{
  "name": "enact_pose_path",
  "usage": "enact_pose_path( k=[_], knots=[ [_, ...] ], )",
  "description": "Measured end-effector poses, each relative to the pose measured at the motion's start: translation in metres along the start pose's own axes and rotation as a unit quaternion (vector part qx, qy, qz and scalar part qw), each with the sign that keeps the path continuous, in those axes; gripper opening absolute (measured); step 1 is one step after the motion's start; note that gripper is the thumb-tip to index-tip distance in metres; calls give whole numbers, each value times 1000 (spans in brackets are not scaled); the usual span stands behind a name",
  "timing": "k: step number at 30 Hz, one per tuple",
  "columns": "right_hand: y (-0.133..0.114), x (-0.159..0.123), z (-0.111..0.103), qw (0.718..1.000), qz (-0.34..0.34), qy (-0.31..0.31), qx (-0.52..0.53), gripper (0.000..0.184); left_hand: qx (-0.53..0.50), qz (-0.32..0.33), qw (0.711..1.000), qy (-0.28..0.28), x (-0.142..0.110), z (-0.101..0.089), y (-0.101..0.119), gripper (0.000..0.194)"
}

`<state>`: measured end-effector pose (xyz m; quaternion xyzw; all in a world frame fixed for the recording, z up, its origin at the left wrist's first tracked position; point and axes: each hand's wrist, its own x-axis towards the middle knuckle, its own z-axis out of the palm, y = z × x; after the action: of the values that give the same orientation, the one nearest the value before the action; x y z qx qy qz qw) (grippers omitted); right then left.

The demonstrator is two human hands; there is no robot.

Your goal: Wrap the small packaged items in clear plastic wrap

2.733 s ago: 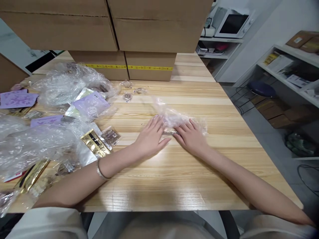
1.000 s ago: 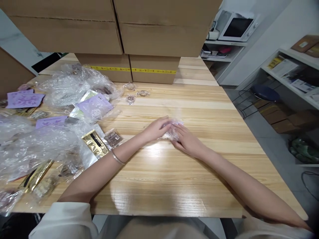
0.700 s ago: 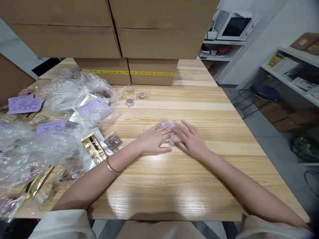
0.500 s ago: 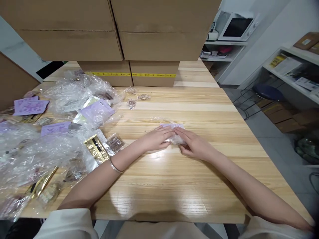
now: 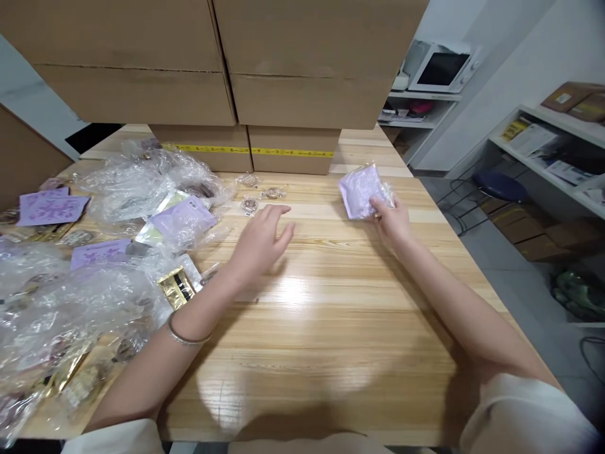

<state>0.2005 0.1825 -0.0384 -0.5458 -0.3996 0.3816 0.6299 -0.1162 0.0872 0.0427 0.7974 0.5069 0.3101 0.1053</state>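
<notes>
Cardboard boxes [image 5: 302, 101] are stacked along the far side of the pale wooden surface [image 5: 307, 353], and yellow tape [image 5: 293, 152] is stuck across the lower ones. Behind them, at the right, a microwave [image 5: 442, 68] is kept on white shelving, and a dark blue stool [image 5: 500, 187] is seen on the floor.

Half a second earlier, both hands were laid close together over crinkled plastic at mid-surface, with only a little purple shown beneath them. Now they have been drawn well apart. By the right hand [image 5: 393, 221], the purple packet [image 5: 357, 192] is gripped at its right edge, the fingers clamped on it and some clear film bunched beside them; it is held tilted over the far right part of the surface, in front of the boxes.

By the left hand [image 5: 259, 243] nothing is held: it has been shifted leftward, its thumb and fingers spread apart, just short of three small wrapped pieces [image 5: 249, 205], which have been left where they were. The gold packet [image 5: 176, 287] is now partly covered by the left forearm, while the heap of clear plastic bags [image 5: 94, 299] on the left is largely unchanged.
</notes>
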Motion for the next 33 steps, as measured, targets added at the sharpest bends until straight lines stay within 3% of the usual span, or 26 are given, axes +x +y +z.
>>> enact_pose_path(
  k=[3, 6, 9, 13, 16, 18, 21, 24, 27, 29, 33],
  knots=[
    [2, 64, 30, 995, 90, 34, 1, 16, 80, -52, 995, 1, 6, -19, -12, 29],
    [6, 109, 60, 993, 95, 47, -46, 15, 126, -99, 987, -19, 9, -29, -21, 29],
    [14, 132, 80, 988, 86, 63, -109, 16, 175, -132, 974, -56, 9, -32, -28, 32],
    [25, 141, 90, 979, 63, 72, -182, 33, 261, -170, 942, -124, 7, -30, -34, 36],
    [29, 129, 82, 973, 34, 42, -224, 53, 300, -180, 922, -165, 6, -30, -37, 37],
    [32, 107, 70, 967, 4, 21, -252, 69, 326, -185, 912, -166, 6, -31, -43, 38],
    [37, 54, 45, 947, -58, -28, -314, 79, 343, -242, 903, -93, 7, -34, -63, 45],
    [42, 1, 21, 841, -183, -132, -492, 69, 320, -324, 890, -9, 7, -37, -97, 69],
    [44, -33, 5, 789, -235, -172, -541, 59, 293, -360, 886, 0, 6, -36, -128, 90],
    [43, -43, 1, 782, -246, -175, -545, 57, 290, -331, 898, -2, 6, -35, -139, 88],
    [40, -47, 1, 779, -248, -173, -550, 56, 260, -204, 944, 2, 12, -31, -141, 58]
  ],
)
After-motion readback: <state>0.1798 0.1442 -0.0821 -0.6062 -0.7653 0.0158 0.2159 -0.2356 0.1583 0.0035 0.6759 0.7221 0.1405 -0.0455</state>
